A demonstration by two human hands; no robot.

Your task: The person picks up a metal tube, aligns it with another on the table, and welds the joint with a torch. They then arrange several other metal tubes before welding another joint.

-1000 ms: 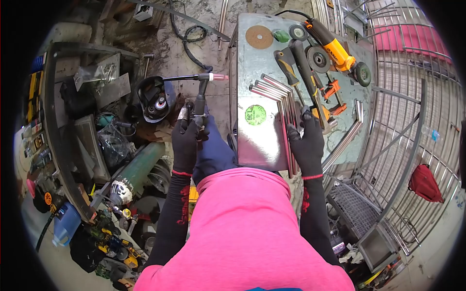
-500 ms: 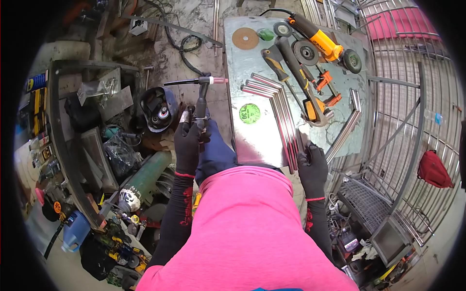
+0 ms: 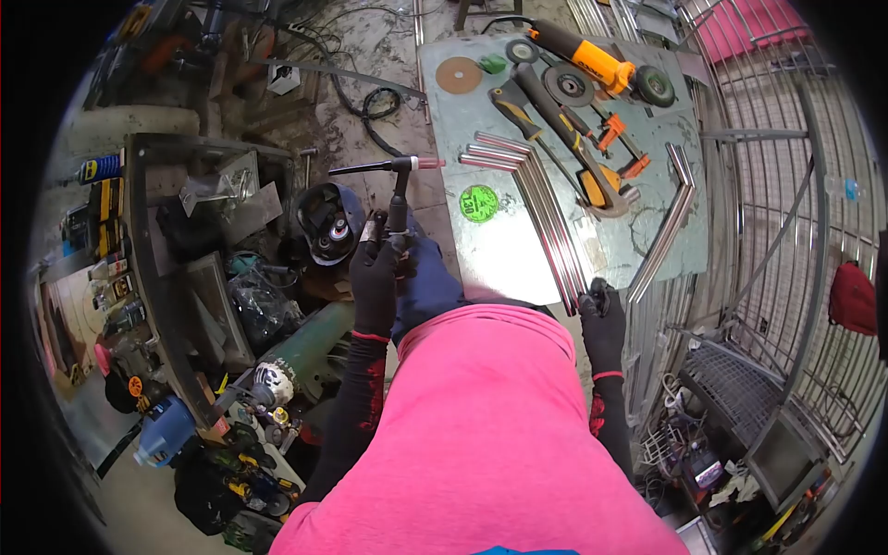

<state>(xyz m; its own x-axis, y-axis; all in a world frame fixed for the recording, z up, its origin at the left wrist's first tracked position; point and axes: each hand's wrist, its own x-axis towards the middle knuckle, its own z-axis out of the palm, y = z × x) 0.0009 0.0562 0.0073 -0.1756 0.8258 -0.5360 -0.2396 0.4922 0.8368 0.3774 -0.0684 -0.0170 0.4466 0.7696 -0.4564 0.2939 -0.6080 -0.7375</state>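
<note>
- The metal table (image 3: 518,254) stands at twelve o'clock from the person.
- On it, the bent tubes (image 3: 541,208) lie at the centre, their near ends reaching the table's six o'clock edge.
- The round sticker (image 3: 478,203) sits at nine o'clock of the tubes.
- The angle grinder (image 3: 592,63) lies at the table's far edge, at one o'clock, with the clamps (image 3: 615,148) between it and the tubes.
- The right hand (image 3: 602,319) is at the table's near edge, at five o'clock of the tubes.
- The left hand (image 3: 376,277) grips the welding torch (image 3: 398,180) off the table's nine o'clock side.
- The welding helmet (image 3: 328,222) lies just at nine o'clock of the torch.
- The gas cylinder (image 3: 301,356) lies at seven o'clock of the left hand.
</note>
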